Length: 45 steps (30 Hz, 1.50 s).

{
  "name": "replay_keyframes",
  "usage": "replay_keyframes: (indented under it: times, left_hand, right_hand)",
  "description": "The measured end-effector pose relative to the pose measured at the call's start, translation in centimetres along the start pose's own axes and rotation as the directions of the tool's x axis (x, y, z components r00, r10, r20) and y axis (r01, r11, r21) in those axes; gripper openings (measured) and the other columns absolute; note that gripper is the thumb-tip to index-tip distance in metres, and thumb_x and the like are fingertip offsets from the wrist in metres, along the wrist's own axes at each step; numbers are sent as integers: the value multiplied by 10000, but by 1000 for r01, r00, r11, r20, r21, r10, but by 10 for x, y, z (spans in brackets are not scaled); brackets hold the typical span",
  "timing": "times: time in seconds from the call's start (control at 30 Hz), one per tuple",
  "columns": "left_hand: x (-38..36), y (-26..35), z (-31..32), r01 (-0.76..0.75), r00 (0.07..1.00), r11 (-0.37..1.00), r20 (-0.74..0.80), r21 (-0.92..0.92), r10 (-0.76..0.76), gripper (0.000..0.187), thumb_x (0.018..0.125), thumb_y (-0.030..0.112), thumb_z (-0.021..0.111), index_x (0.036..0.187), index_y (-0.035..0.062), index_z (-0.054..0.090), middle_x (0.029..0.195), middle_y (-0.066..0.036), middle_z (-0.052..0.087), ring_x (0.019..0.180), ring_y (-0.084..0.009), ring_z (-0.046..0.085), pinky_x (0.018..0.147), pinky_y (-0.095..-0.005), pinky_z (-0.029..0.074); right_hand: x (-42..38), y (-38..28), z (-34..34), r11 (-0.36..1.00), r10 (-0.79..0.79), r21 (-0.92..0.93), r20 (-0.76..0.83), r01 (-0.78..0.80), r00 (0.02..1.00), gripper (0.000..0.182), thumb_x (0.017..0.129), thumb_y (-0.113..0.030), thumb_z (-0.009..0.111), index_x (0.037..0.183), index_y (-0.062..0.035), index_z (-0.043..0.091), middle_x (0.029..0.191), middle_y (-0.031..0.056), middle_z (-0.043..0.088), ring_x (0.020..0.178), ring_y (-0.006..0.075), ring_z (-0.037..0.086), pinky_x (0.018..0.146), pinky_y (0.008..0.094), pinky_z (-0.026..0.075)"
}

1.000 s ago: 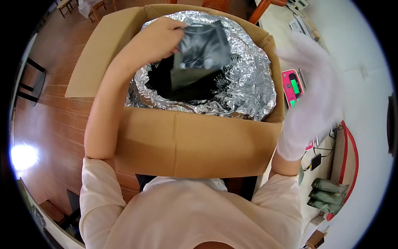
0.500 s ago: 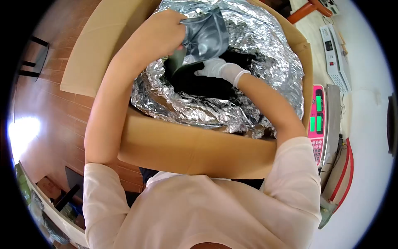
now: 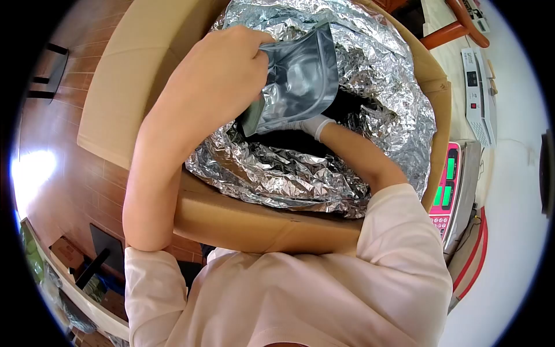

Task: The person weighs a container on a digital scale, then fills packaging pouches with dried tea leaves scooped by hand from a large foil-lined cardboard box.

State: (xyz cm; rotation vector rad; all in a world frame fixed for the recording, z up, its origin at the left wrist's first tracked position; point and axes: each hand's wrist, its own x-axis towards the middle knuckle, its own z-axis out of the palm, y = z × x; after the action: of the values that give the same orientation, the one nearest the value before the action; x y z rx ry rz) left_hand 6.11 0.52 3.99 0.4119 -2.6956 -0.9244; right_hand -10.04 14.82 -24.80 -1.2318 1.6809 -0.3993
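My left hand [image 3: 243, 61] is closed on the edge of a grey, see-through plastic pouch [image 3: 300, 78], holding it over a cardboard box [image 3: 260, 222]. Crumpled silver foil [image 3: 387, 69] lines the box, and a dark, nearly black mass [image 3: 303, 141] fills the hollow in the middle; I cannot make out what it is. My right hand, in a white glove [image 3: 315, 125], reaches down into that hollow. The pouch covers its fingers, so their grip is hidden.
To the right stands a pink scale [image 3: 448, 179] with lit green displays. Beyond it lies a white device [image 3: 477, 95] with a red switch, near an orange-red curved handle or frame [image 3: 457, 32]. A box flap [image 3: 115, 92] sticks out at the left above the tiled floor [image 3: 75, 179].
The pouch has come lower and nearer, and now hides the fingers of my right hand. My right hand has sunk deeper into the hollow, towards the pouch.
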Motion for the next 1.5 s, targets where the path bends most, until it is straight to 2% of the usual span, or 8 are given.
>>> replay_keyframes:
  times: [0.33,0.43,0.53,0.57,0.8,1.0,1.3,1.5]
  left_hand:
    - [2,-21,15,-315,947,944,-38,100,320,361,833,100,417,1134,-16,579,642,-113,568,537,-152,584,498,-288,478]
    - [3,-3,6,292,954,942,122,-164,-275,365,822,92,417,1127,-31,575,653,-122,588,538,-157,595,494,-286,487]
    - [12,-37,27,-312,950,918,93,244,299,376,813,88,416,1131,-43,567,663,-141,607,527,-170,596,493,-289,490]
    - [13,-35,27,-198,977,970,111,142,183,383,810,84,410,1137,-44,563,663,-143,612,526,-172,597,491,-290,488]
    - [17,-13,24,262,935,963,261,-55,-239,308,772,47,434,991,-35,634,629,-142,623,511,-183,605,470,-309,477]
    - [20,-7,39,188,937,982,297,15,-184,192,739,21,488,630,-39,634,546,-137,616,467,-208,610,510,-328,509]
    - [10,19,78,98,932,991,339,90,-123,196,725,35,515,585,-15,643,554,-120,627,533,-219,644,576,-340,532]
    - [13,27,80,115,874,974,446,195,-192,141,714,69,564,716,-2,686,654,-128,661,677,-259,665,666,-368,526]
  right_hand:
    - [-30,-56,7,924,238,205,352,-322,905,649,694,-295,661,1255,-22,486,1089,98,599,930,181,558,838,314,441]
    - [-35,-46,10,877,169,361,384,-316,908,635,680,-286,689,1231,-29,507,1082,84,603,915,175,562,835,292,442]
    - [-63,-66,-10,628,270,683,257,-372,928,552,744,-273,675,1210,-20,524,1112,73,596,981,152,561,886,275,434]
    - [-70,-69,-18,639,277,671,256,-377,926,552,744,-273,675,1210,-20,524,1112,73,596,981,152,561,886,275,434]
    - [-137,-103,-61,452,187,888,-5,-81,982,455,837,-244,567,1242,-46,506,1117,81,604,944,200,612,775,318,508]
    - [-191,-135,-73,390,176,903,-266,181,948,498,845,-267,549,1290,-68,445,1159,125,577,954,240,600,711,327,509]
    - [-197,-168,-72,167,185,886,-459,433,869,377,831,-258,588,1154,-74,528,1055,134,605,876,270,601,675,355,510]
    - [-172,-169,-64,374,465,800,-600,469,652,412,778,-243,685,1118,-58,544,1019,67,612,907,215,589,817,339,473]
